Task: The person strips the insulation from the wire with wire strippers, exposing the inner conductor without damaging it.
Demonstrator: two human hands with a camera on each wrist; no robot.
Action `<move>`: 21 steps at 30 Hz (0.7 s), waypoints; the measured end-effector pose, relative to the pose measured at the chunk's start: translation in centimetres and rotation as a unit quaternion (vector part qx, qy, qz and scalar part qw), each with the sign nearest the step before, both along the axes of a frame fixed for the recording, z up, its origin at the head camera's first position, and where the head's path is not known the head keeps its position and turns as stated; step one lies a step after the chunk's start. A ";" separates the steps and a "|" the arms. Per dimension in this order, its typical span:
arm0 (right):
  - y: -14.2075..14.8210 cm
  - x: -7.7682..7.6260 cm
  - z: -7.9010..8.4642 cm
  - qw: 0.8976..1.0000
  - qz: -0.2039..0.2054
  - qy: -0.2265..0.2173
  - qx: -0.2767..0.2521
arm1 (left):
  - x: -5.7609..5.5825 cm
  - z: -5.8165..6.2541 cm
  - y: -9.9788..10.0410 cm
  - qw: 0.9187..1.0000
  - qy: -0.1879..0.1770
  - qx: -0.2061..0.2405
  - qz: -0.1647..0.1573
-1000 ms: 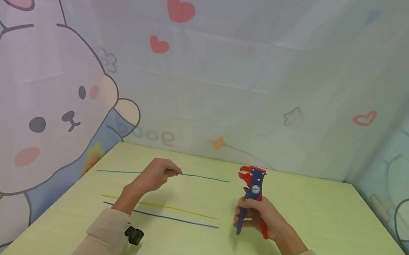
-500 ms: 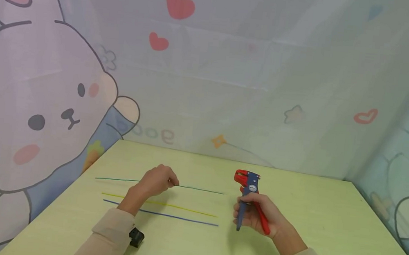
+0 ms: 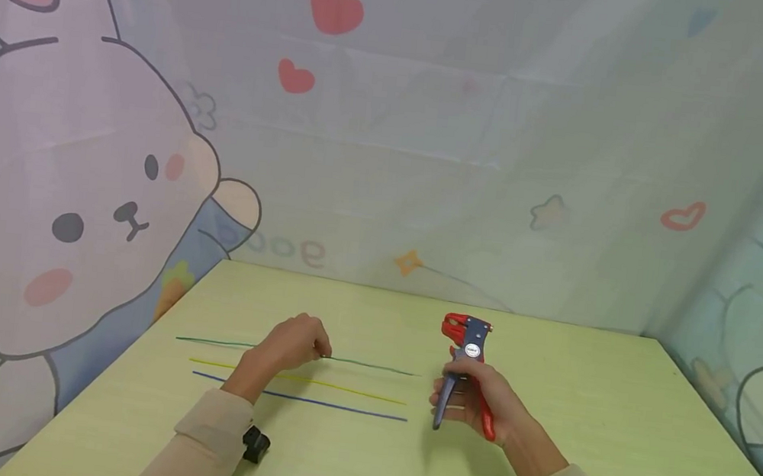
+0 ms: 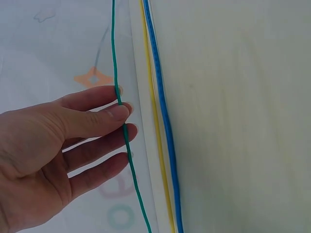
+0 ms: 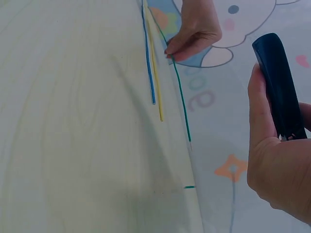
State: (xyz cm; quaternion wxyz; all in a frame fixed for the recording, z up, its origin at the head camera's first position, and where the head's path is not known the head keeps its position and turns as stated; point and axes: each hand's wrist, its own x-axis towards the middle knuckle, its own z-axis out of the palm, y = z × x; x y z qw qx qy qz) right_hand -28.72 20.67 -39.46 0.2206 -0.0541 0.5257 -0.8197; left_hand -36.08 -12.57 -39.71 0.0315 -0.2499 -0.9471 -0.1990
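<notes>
Thumb and index finger of my left hand [image 3: 294, 343] pinch a thin green wire [image 3: 369, 365] near its middle. In the left wrist view the green wire [image 4: 138, 187] runs across the fingertips. Its right end shows a short bare tip in the right wrist view. My right hand [image 3: 490, 402] grips a wire stripper [image 3: 475, 335] with a blue body, red jaws and one blue and one red handle, held upright over the table. Its jaws stand apart from the wire. Only a dark handle [image 5: 279, 82] of it shows in the right wrist view.
A yellow wire [image 3: 339, 389] and a blue wire [image 3: 337, 407] lie side by side on the pale green table [image 3: 613, 413], nearer me than the green one. A short green piece [image 5: 189, 187] lies near the table's back edge. A printed curtain [image 3: 389, 154] hangs behind.
My left hand has brought the green wire nearer to me, toward the yellow one. The wire stripper has shifted slightly, and the gap in its red jaws looks smaller than a second ago.
</notes>
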 end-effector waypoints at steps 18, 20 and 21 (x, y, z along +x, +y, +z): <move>0.7 -0.3 -0.1 1.000 0.027 -0.006 -0.013 | -0.1 -0.2 -0.8 0.999 -0.035 -0.039 0.005; 0.7 -0.3 -0.1 1.000 0.028 -0.006 -0.013 | 0.3 0.1 -0.8 0.998 -0.040 -0.040 0.010; 0.7 -0.3 -0.1 1.000 0.027 -0.007 -0.012 | 0.3 0.1 -0.8 0.998 -0.040 -0.041 0.011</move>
